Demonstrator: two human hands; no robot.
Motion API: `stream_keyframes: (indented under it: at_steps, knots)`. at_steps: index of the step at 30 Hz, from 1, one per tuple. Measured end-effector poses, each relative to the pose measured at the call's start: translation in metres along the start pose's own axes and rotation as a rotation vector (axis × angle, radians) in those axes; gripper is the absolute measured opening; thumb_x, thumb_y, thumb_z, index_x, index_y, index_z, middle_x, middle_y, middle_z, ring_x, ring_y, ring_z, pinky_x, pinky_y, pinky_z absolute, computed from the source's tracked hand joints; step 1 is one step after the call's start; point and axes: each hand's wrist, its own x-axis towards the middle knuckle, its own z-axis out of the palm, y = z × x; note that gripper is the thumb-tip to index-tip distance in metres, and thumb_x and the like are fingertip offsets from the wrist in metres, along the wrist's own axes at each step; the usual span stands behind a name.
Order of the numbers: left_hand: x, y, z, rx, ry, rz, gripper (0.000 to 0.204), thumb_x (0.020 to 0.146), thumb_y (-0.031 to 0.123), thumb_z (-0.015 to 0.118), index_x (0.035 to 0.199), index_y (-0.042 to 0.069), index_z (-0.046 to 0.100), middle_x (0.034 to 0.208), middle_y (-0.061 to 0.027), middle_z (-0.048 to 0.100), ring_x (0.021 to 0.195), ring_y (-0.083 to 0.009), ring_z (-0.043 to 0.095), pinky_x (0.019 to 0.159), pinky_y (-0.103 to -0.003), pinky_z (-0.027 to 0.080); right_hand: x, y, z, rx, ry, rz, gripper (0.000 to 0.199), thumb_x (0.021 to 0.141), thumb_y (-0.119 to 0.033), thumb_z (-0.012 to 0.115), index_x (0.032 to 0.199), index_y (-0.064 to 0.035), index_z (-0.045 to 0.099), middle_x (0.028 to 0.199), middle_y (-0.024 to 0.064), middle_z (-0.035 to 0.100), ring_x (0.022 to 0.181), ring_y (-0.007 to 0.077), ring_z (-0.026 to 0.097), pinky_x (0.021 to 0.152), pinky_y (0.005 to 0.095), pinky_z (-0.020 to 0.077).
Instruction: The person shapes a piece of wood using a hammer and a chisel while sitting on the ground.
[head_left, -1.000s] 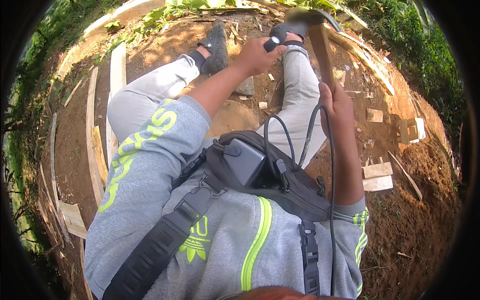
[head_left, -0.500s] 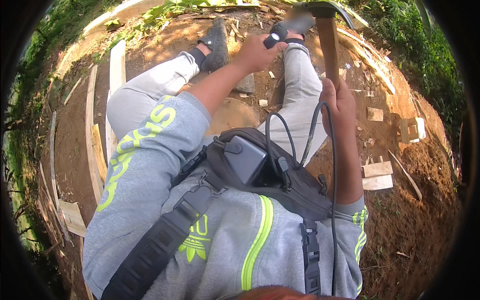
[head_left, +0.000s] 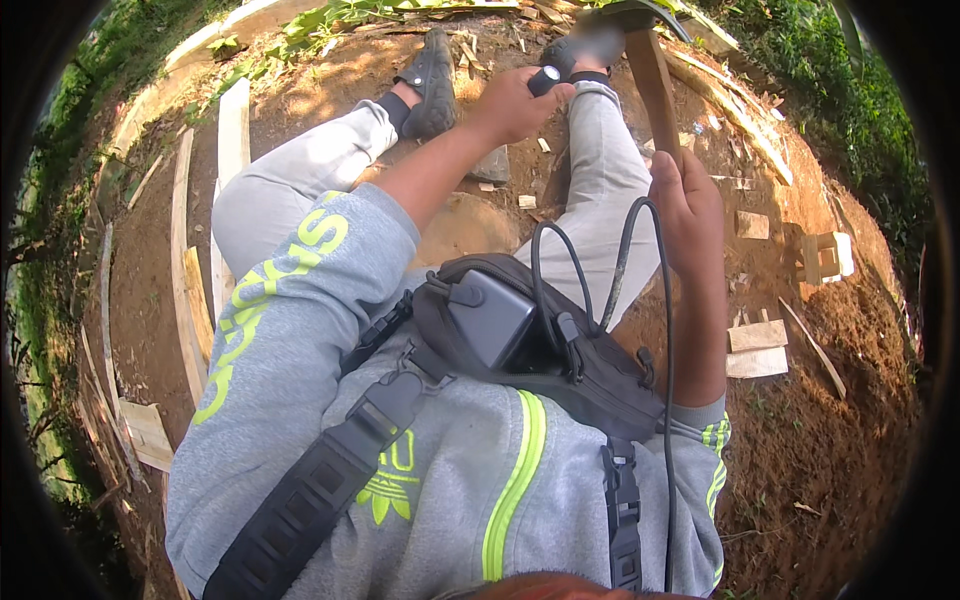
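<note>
My right hand (head_left: 692, 215) is closed around the wooden handle of a hammer (head_left: 654, 85), which stands up and leans left. Its dark metal head is at the top edge of the view, in front of a blurred patch by my right shoe (head_left: 565, 55). My left hand (head_left: 512, 105) grips a short black cylinder with a pale round end (head_left: 544, 80), just left of my right ankle. Whatever lies beyond the cylinder's far end is hidden. The two hands are apart, and the hammer does not appear to touch the cylinder.
I sit with legs spread over brown soil with wood chips. Long boards (head_left: 233, 140) lie at the left. Cut wood blocks (head_left: 752, 225) and a small wooden piece (head_left: 827, 258) lie at the right. A black pouch (head_left: 500, 315) with looping cables hangs at my waist.
The hammer has tilted a little further left at its head, while my right hand has shifted slightly right. My left hand and the black cylinder have hardly moved.
</note>
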Motion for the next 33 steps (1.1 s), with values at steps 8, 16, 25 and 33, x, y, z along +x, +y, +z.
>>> stream_keyframes:
  at_steps: [8, 16, 25, 33]
  knots:
    - [-0.005, 0.005, -0.011, -0.008, -0.039, -0.018, 0.049, 0.095, 0.055, 0.074, 0.096, 0.006, 0.073, 0.069, -0.0039, 0.065, 0.066, -0.0173, 0.062, 0.064, -0.036, 0.049, -0.005, 0.019, 0.013, 0.367, 0.001, 0.119, 0.039, 0.110, -0.039, 0.057, 0.099, -0.0024, 0.062, 0.073, -0.0053, 0.053, 0.064, 0.0033, 0.047, 0.057, 0.0241, 0.0371]
    - [-0.001, -0.002, 0.000, 0.024, -0.062, -0.055, 0.049, 0.095, 0.054, 0.075, 0.093, 0.006, 0.071, 0.068, -0.0037, 0.063, 0.064, -0.0167, 0.058, 0.064, -0.036, 0.049, -0.008, 0.013, 0.014, -0.296, 0.002, -0.100, 0.041, 0.110, -0.039, 0.056, 0.105, 0.0011, 0.062, 0.068, 0.0048, 0.056, 0.061, 0.0133, 0.048, 0.059, 0.0304, 0.0412]
    - [-0.001, 0.001, 0.001, 0.024, -0.050, -0.029, 0.049, 0.095, 0.055, 0.074, 0.091, 0.006, 0.071, 0.068, -0.0036, 0.063, 0.064, -0.0158, 0.057, 0.063, -0.036, 0.048, -0.002, 0.007, 0.005, -0.207, -0.080, -0.006, 0.042, 0.111, -0.040, 0.056, 0.106, 0.0003, 0.064, 0.068, 0.0013, 0.052, 0.062, 0.0096, 0.044, 0.058, 0.0284, 0.0388]
    - [0.007, -0.012, -0.002, -0.007, -0.008, -0.017, 0.050, 0.096, 0.053, 0.076, 0.082, 0.006, 0.066, 0.065, 0.0003, 0.059, 0.063, -0.0123, 0.055, 0.060, -0.034, 0.046, 0.024, 0.060, 0.070, 0.703, 0.012, 0.187, 0.026, 0.108, -0.030, 0.062, 0.099, -0.0070, 0.054, 0.064, -0.0012, 0.051, 0.044, 0.0076, 0.045, 0.041, 0.0265, 0.0373]
